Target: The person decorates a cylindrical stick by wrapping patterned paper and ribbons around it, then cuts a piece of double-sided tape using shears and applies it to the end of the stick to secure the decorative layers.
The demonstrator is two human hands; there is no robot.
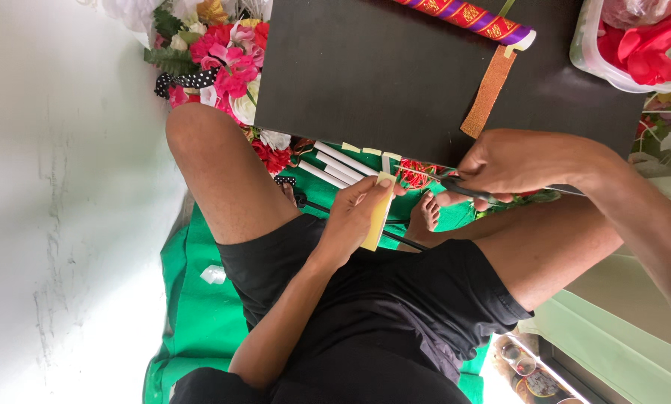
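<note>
left hand (354, 217) pinches a yellow strip (379, 213), fingers (365, 188) closed narrow on its upper end, thumb over the top edge. right hand (511, 164) grips dark scissors (463, 188), fingers curled through the handles; blades point toward the strip, tip close to its top, whether touching cannot be told. to cut well, judged from this: hold the strip taut and steady near the cut line, keep the left thumb back from the blades, feed the strip squarely into the blades rather than twisting the scissors. small yellow cut pieces (371, 151) lie on the edge of the black worktop (365, 75), just above the left fingers. white sticks (335, 166) lie beside those pieces, between worktop edge and left hand. a glittery orange strip (489, 91) lies on the worktop above the right hand, a purple and red patterned roll (470, 15) beyond it. artificial flowers (219, 52) are heaped far left of the worktop; a clear tub of red petals (635, 45) sits far right. green cloth (201, 299) covers the floor under the legs. a raised knee (201, 150) crowds the left hand's side; a thin dark rod (403, 238) runs under the strip.
</note>
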